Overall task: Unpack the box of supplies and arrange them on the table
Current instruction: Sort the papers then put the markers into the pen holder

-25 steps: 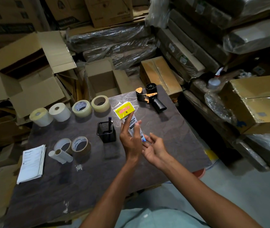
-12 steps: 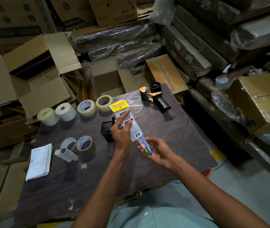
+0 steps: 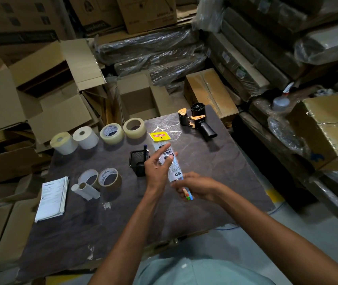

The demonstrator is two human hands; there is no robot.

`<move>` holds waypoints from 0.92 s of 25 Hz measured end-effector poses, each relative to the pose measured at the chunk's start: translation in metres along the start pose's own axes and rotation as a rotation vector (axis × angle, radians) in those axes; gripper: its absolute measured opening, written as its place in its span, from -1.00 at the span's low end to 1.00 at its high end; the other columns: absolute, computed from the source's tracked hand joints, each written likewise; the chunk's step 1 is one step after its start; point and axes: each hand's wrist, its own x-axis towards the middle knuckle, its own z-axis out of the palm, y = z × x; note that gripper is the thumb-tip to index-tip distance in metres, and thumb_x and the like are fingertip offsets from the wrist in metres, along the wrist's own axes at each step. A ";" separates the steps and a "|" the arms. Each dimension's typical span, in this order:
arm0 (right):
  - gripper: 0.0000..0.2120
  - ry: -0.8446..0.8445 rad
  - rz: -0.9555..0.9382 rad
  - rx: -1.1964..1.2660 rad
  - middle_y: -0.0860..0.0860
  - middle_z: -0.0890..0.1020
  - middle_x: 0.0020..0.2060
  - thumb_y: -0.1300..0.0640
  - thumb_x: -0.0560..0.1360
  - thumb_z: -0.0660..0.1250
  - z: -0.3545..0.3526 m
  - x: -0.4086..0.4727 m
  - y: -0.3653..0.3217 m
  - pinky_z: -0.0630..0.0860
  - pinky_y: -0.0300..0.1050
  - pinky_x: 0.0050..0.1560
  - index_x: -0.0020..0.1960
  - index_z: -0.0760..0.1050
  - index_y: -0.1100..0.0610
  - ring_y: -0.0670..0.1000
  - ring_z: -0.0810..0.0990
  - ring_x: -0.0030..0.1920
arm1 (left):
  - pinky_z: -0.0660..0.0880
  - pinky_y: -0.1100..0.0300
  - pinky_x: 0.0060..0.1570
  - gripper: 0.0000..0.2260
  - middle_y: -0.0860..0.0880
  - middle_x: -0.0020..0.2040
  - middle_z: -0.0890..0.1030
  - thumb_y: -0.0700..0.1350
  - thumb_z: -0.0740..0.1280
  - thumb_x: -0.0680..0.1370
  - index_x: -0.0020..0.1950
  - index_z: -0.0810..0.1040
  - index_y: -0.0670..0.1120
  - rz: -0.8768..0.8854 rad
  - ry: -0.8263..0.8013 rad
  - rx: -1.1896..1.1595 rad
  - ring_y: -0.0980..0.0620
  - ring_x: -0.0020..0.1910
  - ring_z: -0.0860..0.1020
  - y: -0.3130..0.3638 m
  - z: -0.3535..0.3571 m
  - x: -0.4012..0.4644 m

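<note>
From the head camera we see the clear pen packet (image 3: 167,159) held above the dark table (image 3: 215,171), its long axis running away from us and slightly left, yellow header card at the far end, coloured pen tips at the near end. Our left hand (image 3: 156,168) reaches in from below, fingers curled round the packet's middle. Our right hand (image 3: 198,187) comes in from the right, palm turned left, fingers closed on the pens (image 3: 188,195) sticking out of the near end.
</note>
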 end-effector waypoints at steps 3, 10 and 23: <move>-0.91 0.102 0.008 -0.057 0.03 0.37 -0.43 0.14 0.57 0.28 0.014 0.001 0.000 0.26 -0.18 -0.44 -0.08 0.41 0.13 -0.05 0.30 -0.48 | 0.56 -0.18 0.16 -0.67 -0.16 0.26 0.60 -0.37 0.35 0.53 0.26 0.59 -0.12 -0.035 0.062 -0.038 -0.16 0.14 0.64 -0.010 -0.006 0.002; -0.79 0.209 -0.025 -0.291 0.11 0.50 -0.45 0.05 0.54 0.30 0.028 0.013 0.015 0.37 -0.16 -0.47 -0.15 0.51 0.19 0.02 0.44 -0.51 | 0.52 -0.23 0.20 -0.68 -0.16 0.19 0.65 -0.35 0.34 0.53 0.15 0.67 0.01 -0.100 0.140 -0.035 -0.25 0.16 0.61 -0.025 -0.029 0.003; -0.71 0.260 -0.085 -0.416 0.06 0.50 -0.48 -0.07 0.51 0.32 0.049 0.028 0.034 0.35 -0.12 -0.48 -0.19 0.55 0.16 0.00 0.43 -0.48 | 0.59 0.14 0.08 -0.74 -0.07 0.08 0.69 -0.30 0.34 0.55 0.22 0.63 -0.13 -0.204 0.266 -0.086 0.06 -0.03 0.65 -0.024 -0.066 0.001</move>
